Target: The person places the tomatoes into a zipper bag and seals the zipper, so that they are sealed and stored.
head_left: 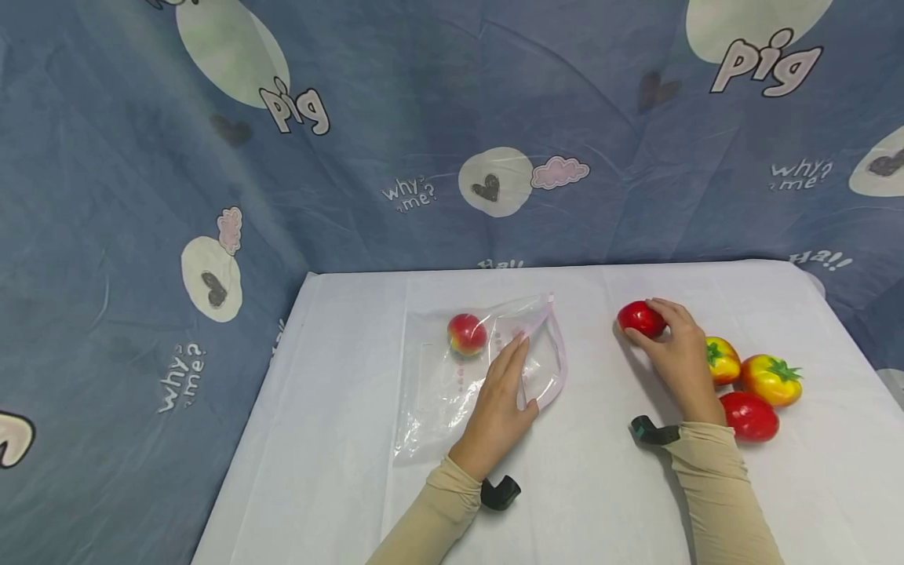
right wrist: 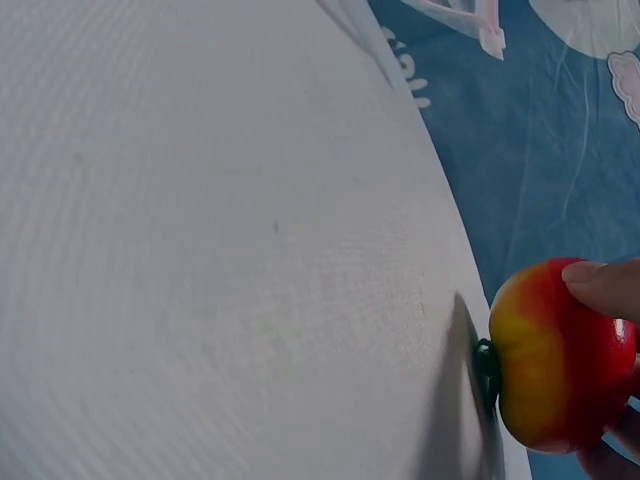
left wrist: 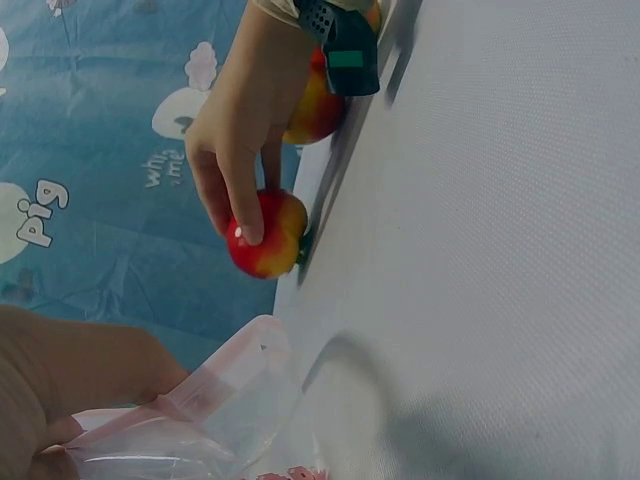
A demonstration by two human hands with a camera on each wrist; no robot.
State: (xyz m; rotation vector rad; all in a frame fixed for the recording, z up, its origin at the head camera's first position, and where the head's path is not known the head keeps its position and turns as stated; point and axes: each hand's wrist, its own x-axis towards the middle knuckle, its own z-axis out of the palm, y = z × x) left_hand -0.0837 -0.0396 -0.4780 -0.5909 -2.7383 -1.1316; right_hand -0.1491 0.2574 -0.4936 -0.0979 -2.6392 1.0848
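My right hand [head_left: 679, 362] grips a red-and-yellow toy tomato [right wrist: 555, 360] between thumb and fingers. Its green calyx points down toward the white table, and a shadow lies beside it. In the head view only the tomato's red side shows. My left hand [head_left: 497, 412] is at the pink-edged mouth of a clear zip bag [head_left: 431, 392], holding its rim, with the mouth standing partly apart toward the right. Inside the bag lies a red-and-yellow round toy fruit [head_left: 467, 335]. Part of the left fingers is hidden by the bag in the left wrist view.
Beside my right wrist are two yellow-and-red toy tomatoes with green calyxes, one nearer the hand [head_left: 722, 361] and one farther right [head_left: 771, 380], plus a red toy fruit [head_left: 751, 417]. A patterned blue cloth [head_left: 395, 94] hangs behind the white table [head_left: 339, 377].
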